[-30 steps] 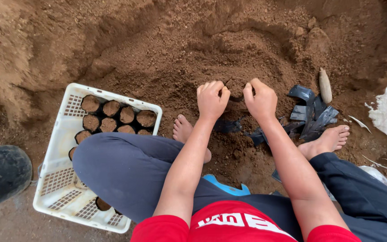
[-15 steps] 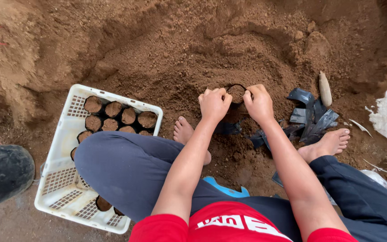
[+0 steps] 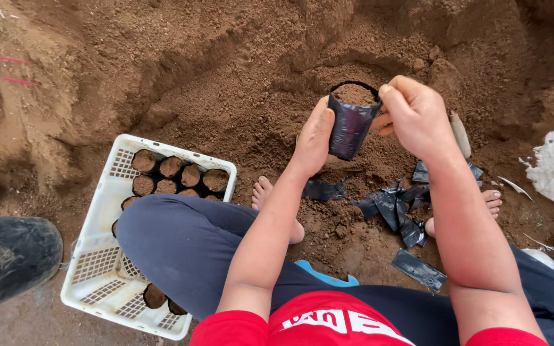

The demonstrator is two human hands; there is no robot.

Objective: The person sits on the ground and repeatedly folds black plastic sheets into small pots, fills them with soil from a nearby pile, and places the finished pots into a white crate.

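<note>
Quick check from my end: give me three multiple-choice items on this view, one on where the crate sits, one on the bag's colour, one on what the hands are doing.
1. Where is the white crate?
A. on the person's left, beside the knee
B. on top of the soil heap
C. behind the white sack

2. What colour is the bag in the hands?
A. white
B. black
C. red

3. How is the bag held?
A. lying on the ground, untouched
B. in the left hand alone
C. lifted between both hands, mouth up

Answers:
1 A, it lies at the left of the view with the left leg over it.
2 B, the plastic is black and glossy.
3 C, the left hand and right hand each grip a side above the soil.
</note>
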